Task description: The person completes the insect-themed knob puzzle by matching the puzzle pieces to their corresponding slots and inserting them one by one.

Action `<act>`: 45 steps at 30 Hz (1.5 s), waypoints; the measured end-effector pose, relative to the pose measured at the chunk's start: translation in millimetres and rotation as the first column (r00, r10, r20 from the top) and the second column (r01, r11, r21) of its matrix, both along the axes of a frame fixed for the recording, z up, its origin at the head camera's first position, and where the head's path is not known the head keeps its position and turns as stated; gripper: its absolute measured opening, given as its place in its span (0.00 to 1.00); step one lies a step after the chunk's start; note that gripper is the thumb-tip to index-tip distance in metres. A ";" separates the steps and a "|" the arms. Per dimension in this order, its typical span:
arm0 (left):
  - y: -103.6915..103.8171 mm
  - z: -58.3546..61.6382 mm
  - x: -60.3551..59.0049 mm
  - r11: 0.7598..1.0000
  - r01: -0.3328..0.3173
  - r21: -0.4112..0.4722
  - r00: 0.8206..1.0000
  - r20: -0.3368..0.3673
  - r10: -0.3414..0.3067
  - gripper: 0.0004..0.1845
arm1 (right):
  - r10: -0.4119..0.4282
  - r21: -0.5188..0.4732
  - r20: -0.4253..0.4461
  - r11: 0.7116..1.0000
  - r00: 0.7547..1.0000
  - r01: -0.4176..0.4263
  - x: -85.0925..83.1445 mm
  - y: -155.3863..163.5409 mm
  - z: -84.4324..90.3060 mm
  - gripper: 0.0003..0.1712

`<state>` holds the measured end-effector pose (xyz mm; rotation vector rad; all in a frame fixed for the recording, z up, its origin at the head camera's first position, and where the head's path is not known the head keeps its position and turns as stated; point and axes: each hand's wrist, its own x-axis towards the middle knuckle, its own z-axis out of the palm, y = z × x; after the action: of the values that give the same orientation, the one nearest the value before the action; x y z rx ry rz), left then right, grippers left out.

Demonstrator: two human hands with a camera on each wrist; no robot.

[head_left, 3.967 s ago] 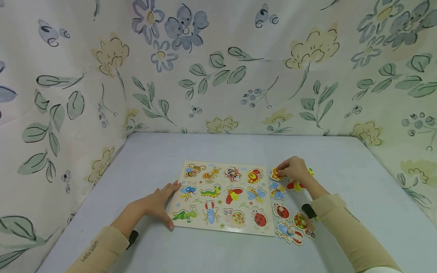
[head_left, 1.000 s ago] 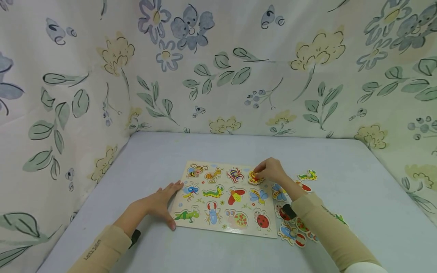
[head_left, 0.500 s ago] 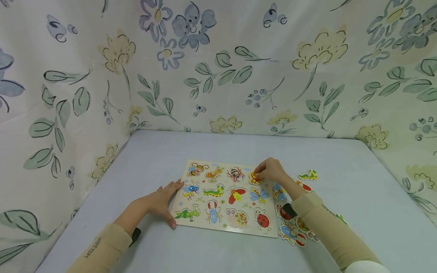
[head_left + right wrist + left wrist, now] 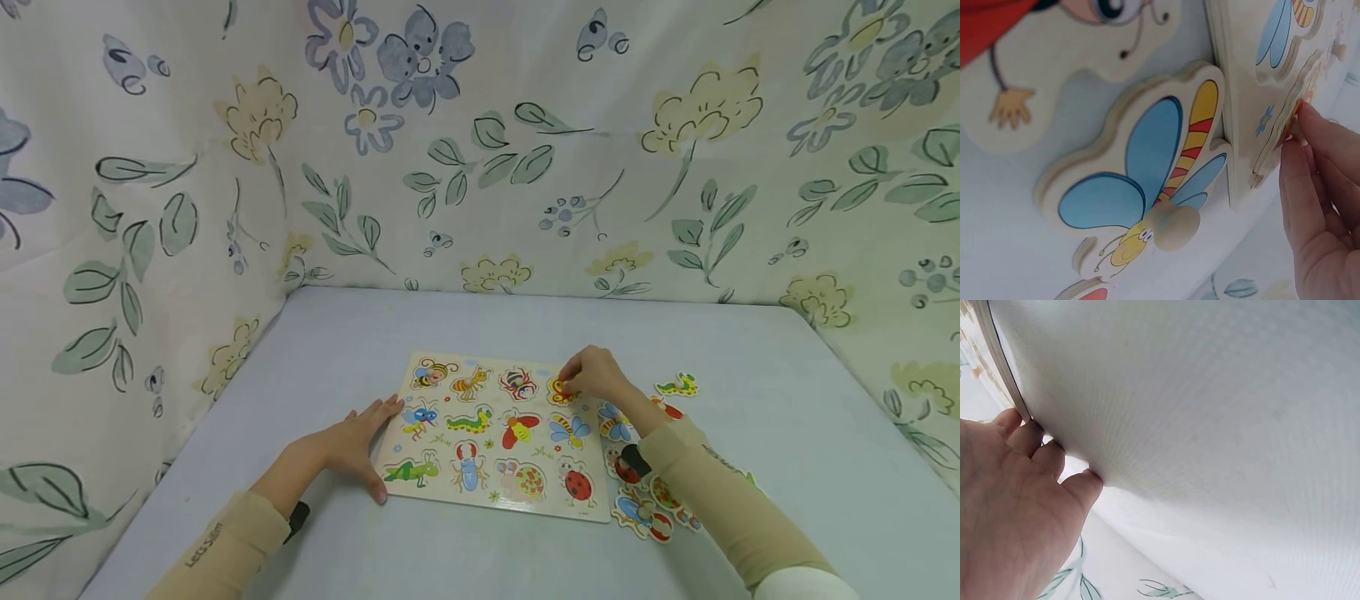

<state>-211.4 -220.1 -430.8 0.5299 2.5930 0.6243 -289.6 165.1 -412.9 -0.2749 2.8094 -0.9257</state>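
A wooden insect puzzle board (image 4: 442, 493) lies on the table. My left hand (image 4: 348, 446) rests spread at its left side, thumb by the near-left corner; in the left wrist view, the left fingers (image 4: 1054, 456) touch the board's edge and the tabletop. My right hand (image 4: 596, 373) pinches the red and yellow butterfly piece (image 4: 556, 392) over the top-right spot of the board. In the right wrist view, thumb and fingertip hold it, its knob mostly hidden. Close by that hand, the blue-winged dragonfly piece (image 4: 1154, 150) lies beside the board, its round knob (image 4: 1175, 226) upward.
Right of the board lie loose pieces: a caterpillar (image 4: 677, 385), a red-winged insect (image 4: 666, 408), a ladybug (image 4: 621, 465), a stag beetle (image 4: 637, 512) and a snail (image 4: 663, 496). The right sleeve (image 4: 720, 492) partly covers several. A floral curtain (image 4: 480, 167) hangs behind the table.
My right hand has carried the butterfly piece left, from the loose pieces to the board's top-right spot. Within the last second it has barely moved. My left hand stays at the board's left side.
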 end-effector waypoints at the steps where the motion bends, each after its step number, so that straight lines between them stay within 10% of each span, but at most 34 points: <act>1: 0.0 -0.1 0.0 1.000 0.000 -0.002 1.000 0.000 0.000 0.72 | -0.003 0.002 0.004 1.000 1.000 0.003 -0.5 -0.1 -0.3 0.04; 45: 2.0 2.1 2.4 1.000 -0.008 0.001 1.000 0.002 0.008 0.72 | 0.004 -0.024 0.122 1.000 0.993 -0.001 16.7 39.1 8.5 0.20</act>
<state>-209.0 -218.0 -428.7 0.5191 2.5943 0.6291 -272.9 204.2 -404.3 -0.2171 2.6877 -0.9425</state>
